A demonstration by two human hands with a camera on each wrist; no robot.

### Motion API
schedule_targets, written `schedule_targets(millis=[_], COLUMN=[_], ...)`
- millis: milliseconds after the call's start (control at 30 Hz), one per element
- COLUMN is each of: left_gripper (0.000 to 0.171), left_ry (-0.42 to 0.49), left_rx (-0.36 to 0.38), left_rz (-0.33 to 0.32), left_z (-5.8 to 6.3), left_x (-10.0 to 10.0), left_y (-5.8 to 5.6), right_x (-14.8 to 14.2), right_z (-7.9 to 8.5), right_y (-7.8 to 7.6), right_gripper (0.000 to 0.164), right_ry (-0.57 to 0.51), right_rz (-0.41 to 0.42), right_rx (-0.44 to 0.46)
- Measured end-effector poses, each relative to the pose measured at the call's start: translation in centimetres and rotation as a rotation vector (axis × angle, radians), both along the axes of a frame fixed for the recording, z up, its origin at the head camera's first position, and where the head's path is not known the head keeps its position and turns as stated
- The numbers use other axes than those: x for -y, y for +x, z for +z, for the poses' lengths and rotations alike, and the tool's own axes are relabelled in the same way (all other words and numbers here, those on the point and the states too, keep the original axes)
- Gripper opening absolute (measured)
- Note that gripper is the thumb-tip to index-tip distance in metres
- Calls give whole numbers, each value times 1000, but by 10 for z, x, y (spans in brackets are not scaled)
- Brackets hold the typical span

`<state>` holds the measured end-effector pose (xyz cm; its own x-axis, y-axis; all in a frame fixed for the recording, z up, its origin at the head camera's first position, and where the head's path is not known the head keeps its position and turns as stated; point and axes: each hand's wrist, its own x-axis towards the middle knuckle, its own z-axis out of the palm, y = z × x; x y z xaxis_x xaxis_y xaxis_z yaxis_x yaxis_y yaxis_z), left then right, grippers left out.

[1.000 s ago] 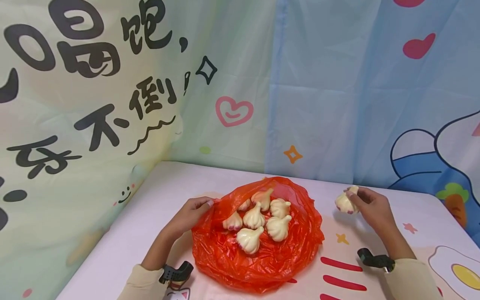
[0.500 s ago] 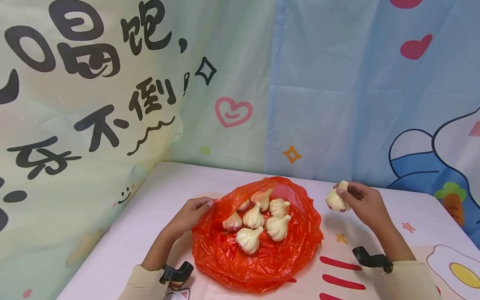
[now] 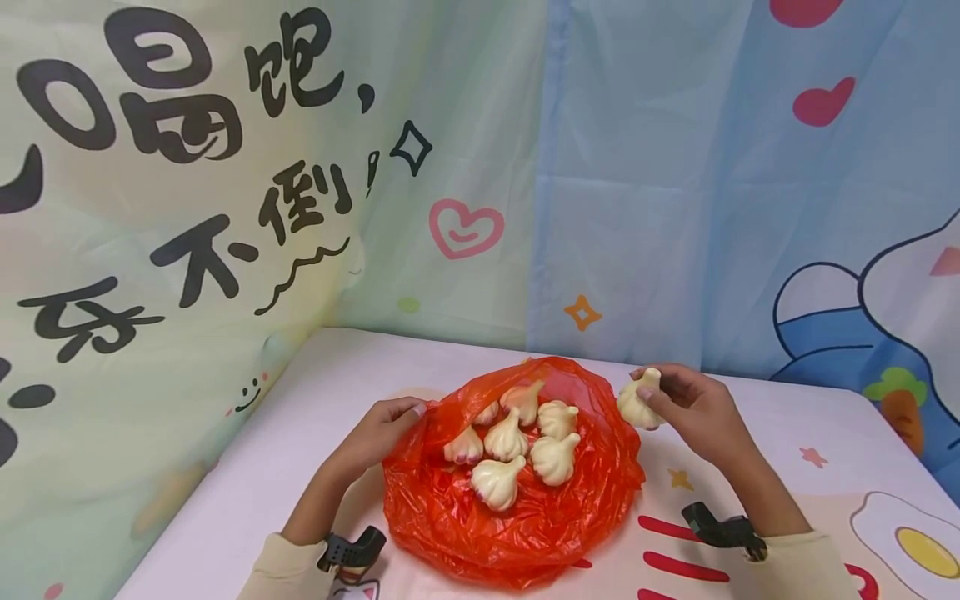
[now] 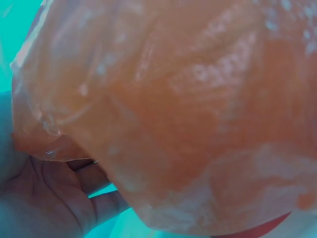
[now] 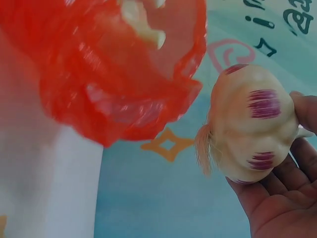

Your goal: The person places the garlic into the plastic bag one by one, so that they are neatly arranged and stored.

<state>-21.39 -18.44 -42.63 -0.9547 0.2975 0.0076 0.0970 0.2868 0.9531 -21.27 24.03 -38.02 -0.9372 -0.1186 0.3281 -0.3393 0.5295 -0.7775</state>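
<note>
A red plastic bag (image 3: 517,546) lies with its mouth spread in the middle of the table. Several white garlic bulbs (image 3: 498,483) sit inside it, one partly behind the bag's film at the left. My left hand (image 3: 382,433) pinches the bag's left rim; in the left wrist view the bag's film (image 4: 188,124) covers much of that hand. My right hand (image 3: 701,412) holds one more garlic bulb (image 3: 637,402) by its neck, right at the bag's right rim. The right wrist view shows purple streaks and a tuft of roots on this bulb (image 5: 252,124).
The table (image 3: 262,483) wears a pale cloth with printed stars, red stripes and a fried egg (image 3: 911,533). Printed curtains (image 3: 465,150) hang along its back and left sides. A black wrist camera (image 3: 720,529) is strapped on each forearm.
My right hand has carried its garlic bulb leftward, from clear of the bag to its right rim. The left hand and the bag have stayed in place.
</note>
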Motion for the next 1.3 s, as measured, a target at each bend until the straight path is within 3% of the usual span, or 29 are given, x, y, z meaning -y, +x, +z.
schedule_targets(millis=[300,600,767,1000,1300], left_gripper=[35,34,34,33,33], left_ry=[-1,-2,-9,-27,-18], left_rx=[7,13,14,11,20], left_rz=[7,10,7,19,14], left_z=[0,0,0,-2,-1], left_x=[0,0,0,0,-2], left_y=[1,2,1,0,1], right_x=[19,32,38,52,69], right_z=[7,0,-1,-8,-21], right_y=[10,13,13,17,21], right_gripper=[29,24,23,26,25], right_ry=[-67,-222,-237,-184,-210], right_rz=[97,285,332,331,473], right_rx=[-42,23,18,151,239])
